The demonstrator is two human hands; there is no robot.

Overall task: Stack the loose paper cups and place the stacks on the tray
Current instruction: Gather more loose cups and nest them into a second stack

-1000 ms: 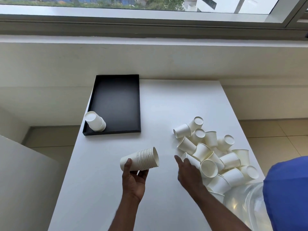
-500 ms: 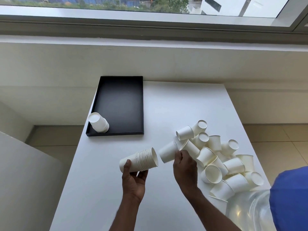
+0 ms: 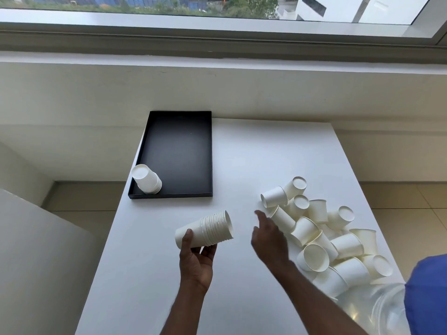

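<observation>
Now, cups being stacked on a white table (image 3: 242,165)

Far left, the black tray (image 3: 179,151) holds one stack (image 3: 147,180); loose cups (image 3: 324,235) pile right. Left hand (image 3: 197,262) fingers grip a sideways stack (image 3: 205,229); right hand (image 3: 268,238) fingers spread, empty, beside the pile.

Hidden, cut or unclear:
- Heap of loose white paper cups (image 3: 326,240): lower cups buried under upper ones, count unreadable.
- Nested white cup stack held sideways (image 3: 205,229): base partly covered by left hand (image 3: 197,258); number of cups unclear.
- Right hand (image 3: 268,238): motion-blurred, fingertips indistinct.
- Clear plastic bag (image 3: 377,310): partly behind blue sleeve (image 3: 427,296), cropped at bottom edge.
- Both forearms: cropped at bottom edge.
</observation>
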